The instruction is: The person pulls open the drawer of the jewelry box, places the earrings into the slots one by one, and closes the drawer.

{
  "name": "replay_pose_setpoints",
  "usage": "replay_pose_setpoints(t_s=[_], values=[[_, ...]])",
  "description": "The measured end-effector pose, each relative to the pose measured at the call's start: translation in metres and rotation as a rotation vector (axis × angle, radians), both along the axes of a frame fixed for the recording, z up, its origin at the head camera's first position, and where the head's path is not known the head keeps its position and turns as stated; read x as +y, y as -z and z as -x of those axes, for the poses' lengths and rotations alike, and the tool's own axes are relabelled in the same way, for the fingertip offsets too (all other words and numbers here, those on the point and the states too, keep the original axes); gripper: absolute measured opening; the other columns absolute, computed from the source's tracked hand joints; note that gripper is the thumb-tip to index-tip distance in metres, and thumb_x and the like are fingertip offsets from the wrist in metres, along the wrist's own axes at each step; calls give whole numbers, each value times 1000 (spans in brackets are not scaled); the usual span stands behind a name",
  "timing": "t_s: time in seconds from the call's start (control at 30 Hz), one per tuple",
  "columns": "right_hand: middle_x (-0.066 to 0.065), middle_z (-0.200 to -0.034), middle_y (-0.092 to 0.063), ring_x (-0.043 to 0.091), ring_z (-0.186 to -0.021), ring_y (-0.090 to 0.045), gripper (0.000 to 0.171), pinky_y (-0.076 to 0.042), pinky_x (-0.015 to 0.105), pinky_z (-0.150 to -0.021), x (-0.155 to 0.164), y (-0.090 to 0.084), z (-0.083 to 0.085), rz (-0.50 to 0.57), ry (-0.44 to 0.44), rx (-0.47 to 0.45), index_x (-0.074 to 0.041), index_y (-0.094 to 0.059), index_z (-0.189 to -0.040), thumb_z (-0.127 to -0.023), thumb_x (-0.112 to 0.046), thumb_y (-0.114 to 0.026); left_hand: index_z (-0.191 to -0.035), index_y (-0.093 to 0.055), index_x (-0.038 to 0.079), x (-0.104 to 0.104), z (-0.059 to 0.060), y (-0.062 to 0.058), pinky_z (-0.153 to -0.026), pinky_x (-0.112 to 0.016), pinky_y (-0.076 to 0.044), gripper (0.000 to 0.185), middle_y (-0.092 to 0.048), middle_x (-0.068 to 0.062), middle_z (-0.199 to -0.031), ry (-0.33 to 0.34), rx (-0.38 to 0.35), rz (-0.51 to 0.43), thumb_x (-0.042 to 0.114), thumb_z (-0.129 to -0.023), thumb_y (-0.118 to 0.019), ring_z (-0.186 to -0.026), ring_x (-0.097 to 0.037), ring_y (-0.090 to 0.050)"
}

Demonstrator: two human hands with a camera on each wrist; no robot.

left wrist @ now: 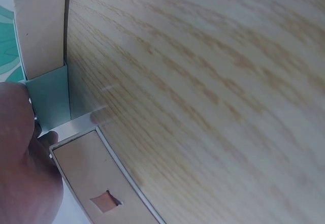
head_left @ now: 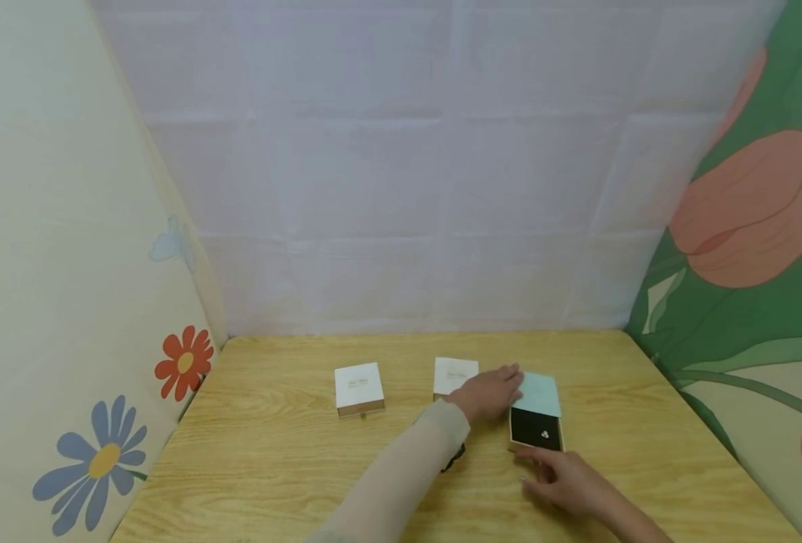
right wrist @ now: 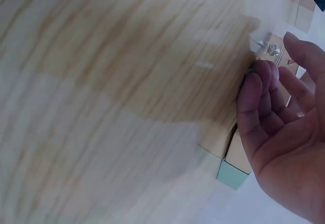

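On the right of the table lies a mint-green drawer box [head_left: 538, 391] with its drawer pulled out toward me. A black insert [head_left: 526, 427] lines the drawer and carries a small sparkling silver jewelry piece [head_left: 545, 434]. The left hand [head_left: 492, 392] reaches across with fairly straight fingers, its fingertips at the left side of the green sleeve [left wrist: 53, 97]. At the drawer's front edge is the right hand [head_left: 570, 481], fingers loosely bent and thumb held apart from them. In the right wrist view, the jewelry piece [right wrist: 271, 48] shows just past the fingertips.
One white drawer box [head_left: 456, 371] stands behind the left wrist, partly covered by it; another white box [head_left: 360, 386] is farther left. Both are closed. A plain cloth [head_left: 407, 188] hangs behind the wood-grain table [head_left: 271, 460], with flowered cloths at either side.
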State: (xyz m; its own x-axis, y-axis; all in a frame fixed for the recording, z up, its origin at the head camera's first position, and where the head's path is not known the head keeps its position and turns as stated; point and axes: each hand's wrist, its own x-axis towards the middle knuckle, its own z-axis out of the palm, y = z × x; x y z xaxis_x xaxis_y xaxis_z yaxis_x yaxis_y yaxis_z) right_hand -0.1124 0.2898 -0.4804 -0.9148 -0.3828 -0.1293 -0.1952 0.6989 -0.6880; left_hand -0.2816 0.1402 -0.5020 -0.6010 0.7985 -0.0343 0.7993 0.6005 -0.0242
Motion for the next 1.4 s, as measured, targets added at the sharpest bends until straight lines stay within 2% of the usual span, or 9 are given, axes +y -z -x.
replay_pose_setpoints(t_s=[0.2, 0.4, 0.5, 0.7, 0.93, 1.2, 1.4], values=[[-10, -70, -52, 0, -60, -45, 44, -39, 22, -50, -1, 6, 0, 22, -20, 40, -2, -68, -127, -90, -24, -78, -163, -22, 20, -1, -3, -2, -123, -21, -20, 57, -18, 5, -169, -15, -21, -2, 45, -111, -23, -154, -9, -20], [-8, -71, -53, 2, -60, -46, 42, -38, 22, -51, -2, 7, 3, -16, 16, -6, -6, -71, -125, -90, -27, -78, -163, -22, 20, -3, -5, -6, -122, -21, -20, 57, -19, 5, -169, -16, -23, -5, 44, -111, -23, -154, -9, -20], [-9, -70, -53, 1, -60, -45, 40, -38, 22, -51, -1, 7, 3, -16, 10, 4, -6, -72, -123, -89, -27, -78, -163, -22, 20, -3, -5, -8, -122, -20, -20, 57, -19, 5, -169, -14, -16, -3, 45, -111, -23, -154, -9, -20], [-9, -75, -59, 1, -63, -47, 30, -40, 23, -53, 0, 9, 3, -21, 18, 1, -10, -76, -115, -90, -25, -78, -163, -23, 20, -4, -6, -8, -122, -22, -22, 57, -19, 4, -169, -15, -46, -32, 44, -112, -24, -153, -10, -21], [-8, -87, -70, -1, -69, -53, 18, -46, 22, -59, 0, 9, 4, -50, 35, 5, -13, -79, -104, -90, -24, -77, -163, -21, 21, -3, -3, -2, -122, -20, -21, 57, -18, 5, -169, -13, -37, -26, 45, -111, -23, -154, -9, -20], [-11, -84, -70, -2, -71, -57, 6, -49, 22, -61, -3, 9, 5, -95, 58, 33, -19, -76, -94, -89, -22, -77, -163, -21, 22, -1, -1, 4, -122, -20, -20, 57, -17, 6, -169, -13, -16, -20, 46, -111, -22, -154, -8, -19], [-13, -81, -65, -2, -69, -52, 6, -45, 22, -59, -4, 8, 4, -110, 52, 62, -20, -75, -94, -90, -23, -77, -163, -21, 23, 0, -1, 4, -122, -19, -20, 57, -17, 7, -169, -22, -26, -27, 46, -111, -23, -153, -7, -19]])
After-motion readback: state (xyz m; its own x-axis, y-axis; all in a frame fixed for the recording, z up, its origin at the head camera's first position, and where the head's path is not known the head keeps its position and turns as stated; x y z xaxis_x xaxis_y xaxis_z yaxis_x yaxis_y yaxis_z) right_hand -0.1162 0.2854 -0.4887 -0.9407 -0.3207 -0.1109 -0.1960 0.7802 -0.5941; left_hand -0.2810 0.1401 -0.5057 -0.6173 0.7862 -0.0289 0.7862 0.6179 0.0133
